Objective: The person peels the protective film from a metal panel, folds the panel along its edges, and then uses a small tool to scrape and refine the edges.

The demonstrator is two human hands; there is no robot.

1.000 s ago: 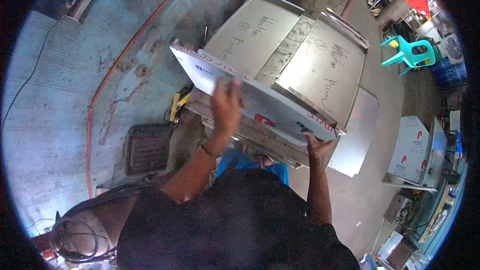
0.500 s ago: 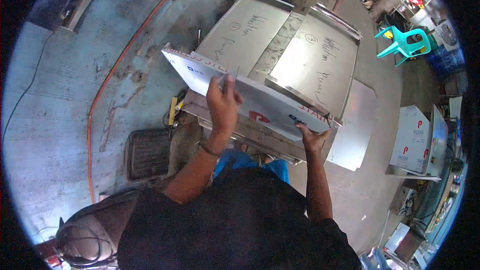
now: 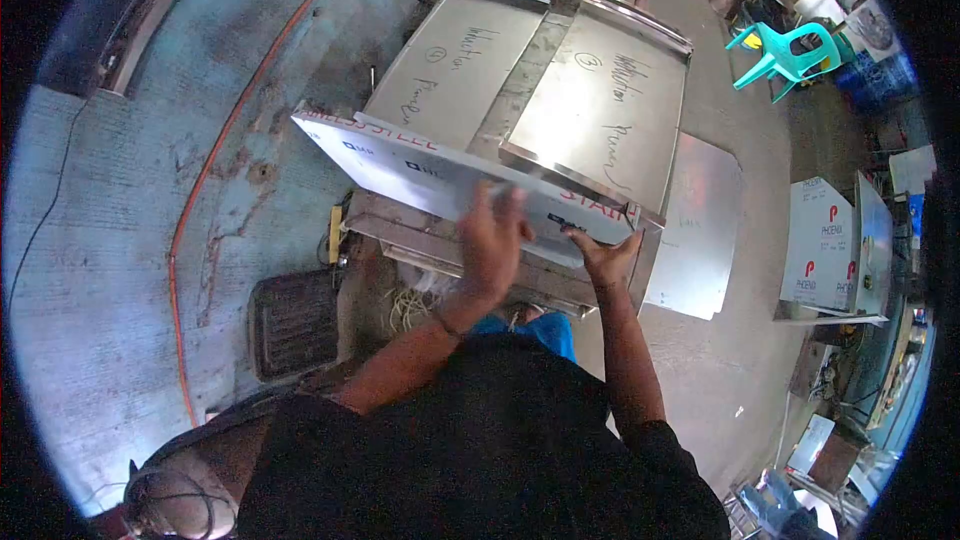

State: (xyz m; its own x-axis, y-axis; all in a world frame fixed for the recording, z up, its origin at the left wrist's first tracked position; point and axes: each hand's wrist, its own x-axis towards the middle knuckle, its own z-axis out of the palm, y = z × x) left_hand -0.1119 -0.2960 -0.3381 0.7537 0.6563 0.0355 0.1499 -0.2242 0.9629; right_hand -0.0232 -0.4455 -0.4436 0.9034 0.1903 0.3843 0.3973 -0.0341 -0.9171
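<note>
A long metal panel (image 3: 390, 173) with a white printed film stands on edge along the near side of the workbench (image 3: 430, 240). My right hand (image 3: 609, 258) grips its edge near the right end, thumb and fingers around it. My left hand (image 3: 492, 240) is blurred in front of the panel's middle, fingers partly spread; whether it touches the film is unclear. Behind the panel lie two metal trays with handwriting, the left tray (image 3: 465, 50) and the right tray (image 3: 610, 90).
A flat metal sheet (image 3: 697, 230) lies right of the bench. Further right are a turquoise chair (image 3: 788, 58) and film-covered sheets (image 3: 820, 250). An orange hose (image 3: 205, 175) runs along the wall at left. A dark ribbed mat (image 3: 293, 325) is at lower left.
My left hand has moved right along the panel and come away from its upper edge. My right hand keeps its hold at the right end. The view has shifted slightly.
</note>
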